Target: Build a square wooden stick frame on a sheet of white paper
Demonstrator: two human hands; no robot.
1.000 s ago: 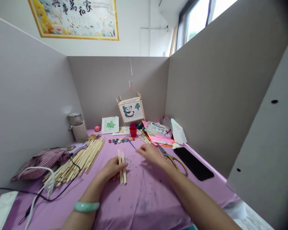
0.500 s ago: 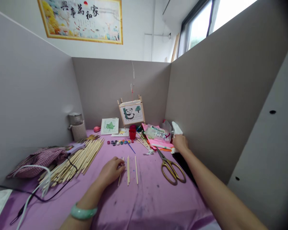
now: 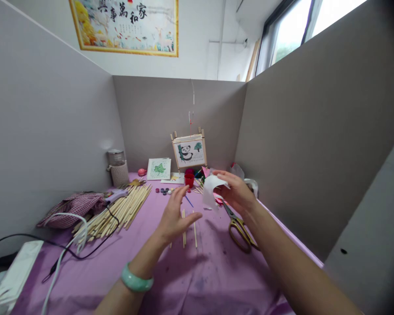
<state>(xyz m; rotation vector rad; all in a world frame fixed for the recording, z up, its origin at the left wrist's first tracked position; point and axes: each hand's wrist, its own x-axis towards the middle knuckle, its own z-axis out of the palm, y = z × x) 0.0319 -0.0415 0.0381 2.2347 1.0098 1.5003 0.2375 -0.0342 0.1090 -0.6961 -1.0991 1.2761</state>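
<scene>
My right hand (image 3: 239,193) is raised over the right part of the table, its fingers closed on a curled piece of thin white paper (image 3: 210,187) that droops to the left. My left hand (image 3: 174,218) hovers above the middle, thumb and fingers spread, holding nothing. Below and beside it lie a few thin wooden sticks (image 3: 195,234), partly covered by the hand. Large scissors (image 3: 240,234) with brass-coloured handles rest under my right forearm, which hides part of them.
To the left, a big bundle of wooden sticks (image 3: 131,205) lies beside a checked cloth (image 3: 74,209) and cables (image 3: 82,238). Farther back stand a panda-painted lantern (image 3: 190,154), a leaf picture (image 3: 159,169), a red cup (image 3: 189,180) and a jar (image 3: 118,170). Grey partitions (image 3: 180,105) enclose the table.
My right hand has come from the right edge toward the middle, bringing the white paper. My left hand has lifted off the sticks and spread its fingers. The view has shifted slightly.
</scene>
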